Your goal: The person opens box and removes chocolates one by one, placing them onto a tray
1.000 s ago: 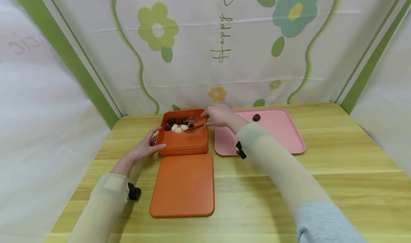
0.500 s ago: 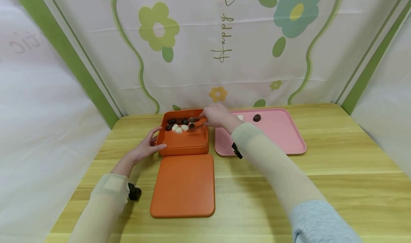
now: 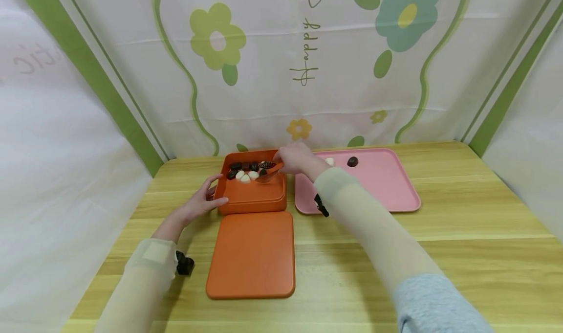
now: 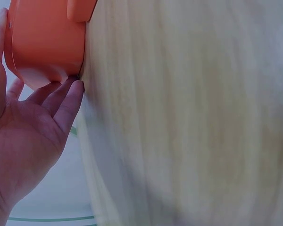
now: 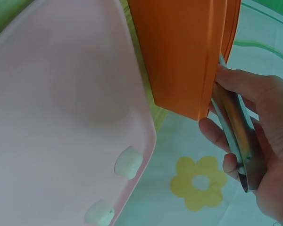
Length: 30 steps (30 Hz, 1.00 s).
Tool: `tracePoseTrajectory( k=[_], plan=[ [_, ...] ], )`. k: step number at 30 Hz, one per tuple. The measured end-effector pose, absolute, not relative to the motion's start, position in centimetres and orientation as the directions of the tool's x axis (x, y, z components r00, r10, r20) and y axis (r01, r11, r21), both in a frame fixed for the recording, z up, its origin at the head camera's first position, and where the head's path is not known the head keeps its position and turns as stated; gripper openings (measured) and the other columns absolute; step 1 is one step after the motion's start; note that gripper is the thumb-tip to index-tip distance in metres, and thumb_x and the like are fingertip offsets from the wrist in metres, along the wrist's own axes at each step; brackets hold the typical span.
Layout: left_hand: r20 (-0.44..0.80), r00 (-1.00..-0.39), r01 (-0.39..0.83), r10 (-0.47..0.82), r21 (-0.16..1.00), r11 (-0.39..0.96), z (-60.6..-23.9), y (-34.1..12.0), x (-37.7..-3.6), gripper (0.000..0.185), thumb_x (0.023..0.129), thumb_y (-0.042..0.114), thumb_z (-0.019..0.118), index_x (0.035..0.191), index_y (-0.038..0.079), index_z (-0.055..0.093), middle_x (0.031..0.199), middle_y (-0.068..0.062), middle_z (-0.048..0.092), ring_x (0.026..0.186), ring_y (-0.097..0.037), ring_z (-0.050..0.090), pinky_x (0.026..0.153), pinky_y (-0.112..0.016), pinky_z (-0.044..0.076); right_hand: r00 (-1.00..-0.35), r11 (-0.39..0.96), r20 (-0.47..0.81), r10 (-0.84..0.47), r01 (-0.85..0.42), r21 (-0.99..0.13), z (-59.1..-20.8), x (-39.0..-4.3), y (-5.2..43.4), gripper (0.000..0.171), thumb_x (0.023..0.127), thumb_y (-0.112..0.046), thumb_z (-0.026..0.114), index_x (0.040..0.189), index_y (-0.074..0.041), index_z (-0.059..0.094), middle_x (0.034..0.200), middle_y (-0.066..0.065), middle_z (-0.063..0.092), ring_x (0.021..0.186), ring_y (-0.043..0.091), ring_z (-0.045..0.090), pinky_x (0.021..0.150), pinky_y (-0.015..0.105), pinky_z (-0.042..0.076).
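Note:
In the head view my left hand (image 3: 200, 203) rests at the left side of an orange box (image 3: 252, 207), its thumb at the front corner of the rim. The left wrist view shows its extended fingertips against the box wall (image 4: 47, 52). My right hand (image 3: 295, 158) holds metal tongs (image 5: 240, 136), thumb on one side and fingers curled on the other. The tongs' perforated ends reach over the box's right side, right at several dark chocolates (image 3: 236, 166) and white chocolates (image 3: 245, 177) grouped toward the back. Whether the tongs grip a piece I cannot tell.
Right of the box lies a pink tray (image 3: 378, 186) with a dark chocolate (image 3: 353, 162) and white chocolates (image 5: 129, 162) near its edge. An orange lid (image 3: 250, 259) lies flat in front of the box. A printed cloth (image 3: 264, 98) hangs behind the table (image 3: 466, 186).
My right hand and forearm have shifted slightly left, and the tongs are tilted differently over the chocolates. A white chocolate on the tray shows more clearly. My left hand stays in place.

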<state>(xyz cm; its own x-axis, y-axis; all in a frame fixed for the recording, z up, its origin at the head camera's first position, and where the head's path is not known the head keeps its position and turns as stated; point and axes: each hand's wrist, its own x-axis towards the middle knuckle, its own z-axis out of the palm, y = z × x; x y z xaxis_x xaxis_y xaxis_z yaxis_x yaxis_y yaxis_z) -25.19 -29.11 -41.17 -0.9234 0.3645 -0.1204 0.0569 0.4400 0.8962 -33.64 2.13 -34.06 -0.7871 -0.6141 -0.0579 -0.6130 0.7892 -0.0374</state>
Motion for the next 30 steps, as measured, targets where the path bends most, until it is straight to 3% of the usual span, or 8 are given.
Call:
tracePoseTrajectory(
  k=[6, 13, 17, 30],
  plan=[
    [-0.131, -0.924, 0.041, 0.358, 0.9, 0.435, -41.15, -29.05, -25.11, 0.079, 0.097, 0.021, 0.063, 0.155, 0.017, 0.009, 0.152, -0.031, 0.024, 0.138, -0.044, 0.027, 0.109, -0.058, 0.023, -0.794, 0.798, -0.075, -0.603, -0.599, -0.074, -33.55, -33.35, 1.9, 0.038, 0.087, -0.029, 0.072, 0.124, -0.022, 0.069, 0.122, -0.005, 0.065, 0.113, 0.019, 0.057, 0.091, 0.039, 0.041],
    [-0.13, -0.926, 0.045, 0.355, 0.894, 0.445, -41.16, -29.12, -25.16, 0.079, 0.097, 0.024, 0.063, 0.155, 0.018, 0.01, 0.153, -0.03, 0.023, 0.139, -0.043, 0.025, 0.109, -0.058, 0.021, -0.775, 0.782, -0.11, -0.623, -0.618, -0.077, -33.66, -33.53, 1.9, 0.035, 0.088, -0.031, 0.071, 0.123, -0.027, 0.07, 0.118, -0.009, 0.067, 0.104, 0.017, 0.06, 0.082, 0.039, 0.045],
    [-0.136, -0.927, 0.038, 0.349, 0.892, 0.451, -41.15, -29.1, -25.22, 0.079, 0.096, 0.024, 0.063, 0.155, 0.019, 0.01, 0.153, -0.029, 0.023, 0.139, -0.043, 0.026, 0.109, -0.058, 0.022, -0.764, 0.773, -0.116, -0.635, -0.627, -0.101, -33.76, -33.61, 1.94, 0.035, 0.089, -0.029, 0.071, 0.123, -0.025, 0.07, 0.12, -0.007, 0.066, 0.109, 0.019, 0.059, 0.086, 0.039, 0.044],
    [-0.134, -0.926, 0.039, 0.353, 0.895, 0.444, -40.96, -29.1, -25.09, 0.079, 0.097, 0.024, 0.063, 0.155, 0.018, 0.009, 0.153, -0.03, 0.023, 0.139, -0.044, 0.025, 0.109, -0.058, 0.021, -0.747, 0.753, -0.093, -0.658, -0.652, -0.086, -34.04, -33.58, 1.87, 0.027, 0.089, -0.024, 0.072, 0.116, -0.027, 0.073, 0.113, -0.008, 0.069, 0.103, 0.017, 0.061, 0.083, 0.037, 0.047]
  ],
)
